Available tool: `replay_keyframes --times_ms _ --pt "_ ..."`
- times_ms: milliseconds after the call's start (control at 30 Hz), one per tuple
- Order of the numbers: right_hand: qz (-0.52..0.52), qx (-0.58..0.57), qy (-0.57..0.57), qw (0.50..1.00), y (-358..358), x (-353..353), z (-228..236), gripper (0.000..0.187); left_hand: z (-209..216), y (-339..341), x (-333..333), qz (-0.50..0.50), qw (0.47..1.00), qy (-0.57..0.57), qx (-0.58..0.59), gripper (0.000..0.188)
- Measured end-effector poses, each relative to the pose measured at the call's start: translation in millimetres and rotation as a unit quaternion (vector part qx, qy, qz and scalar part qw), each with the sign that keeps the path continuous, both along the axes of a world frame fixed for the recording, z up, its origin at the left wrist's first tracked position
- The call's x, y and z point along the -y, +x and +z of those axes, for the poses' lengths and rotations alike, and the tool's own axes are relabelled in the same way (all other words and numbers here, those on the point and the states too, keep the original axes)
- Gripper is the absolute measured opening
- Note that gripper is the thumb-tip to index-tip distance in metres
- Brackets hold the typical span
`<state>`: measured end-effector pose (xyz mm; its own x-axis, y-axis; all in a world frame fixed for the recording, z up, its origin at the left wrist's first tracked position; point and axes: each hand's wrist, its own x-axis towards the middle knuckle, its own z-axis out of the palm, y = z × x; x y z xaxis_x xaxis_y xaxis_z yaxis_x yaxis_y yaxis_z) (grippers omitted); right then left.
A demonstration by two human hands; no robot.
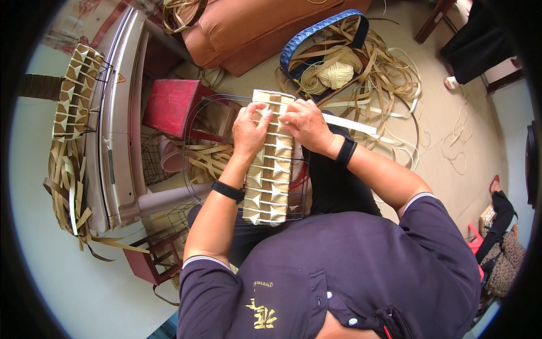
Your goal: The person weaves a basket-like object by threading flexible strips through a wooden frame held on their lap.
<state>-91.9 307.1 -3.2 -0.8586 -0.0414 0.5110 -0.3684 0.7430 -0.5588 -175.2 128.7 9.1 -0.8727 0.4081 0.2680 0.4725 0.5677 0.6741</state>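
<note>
One red stool [171, 106] stands left of your left hand [251, 130], whose grip pinches the left edge of a woven panel [275, 175] above your lap [337, 189], while your right hand [309, 121], its grip likewise pinching, holds the upper right edge, a pale cord ball [336, 74] lying farther right.

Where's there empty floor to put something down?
Clear beige tiled floor shows between the person's bare right arm and the dark red shoe. It's crowded around the round cream twine ball, where flat tan strips pile up.

Likely home workshop: sofa [243, 37], loose strips [388, 73], twine [337, 75].
</note>
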Motion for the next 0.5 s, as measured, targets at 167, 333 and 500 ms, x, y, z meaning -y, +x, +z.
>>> replay_keyframes --times_ms 167,333,500 --pt "-0.009 -0.001 0.001 1.0 1 -2 4 0.016 5 4 0 0.032 0.998 0.036 0.051 0.03" --pt "-0.137 0.049 0.027 0.989 7 -27 10 0.03 7 9 -1 0.025 0.997 0.006 -0.073 0.031" --pt "-0.167 0.151 0.046 0.973 11 -41 19 0.037 8 7 4 -0.006 0.991 -0.066 -0.113 0.021"
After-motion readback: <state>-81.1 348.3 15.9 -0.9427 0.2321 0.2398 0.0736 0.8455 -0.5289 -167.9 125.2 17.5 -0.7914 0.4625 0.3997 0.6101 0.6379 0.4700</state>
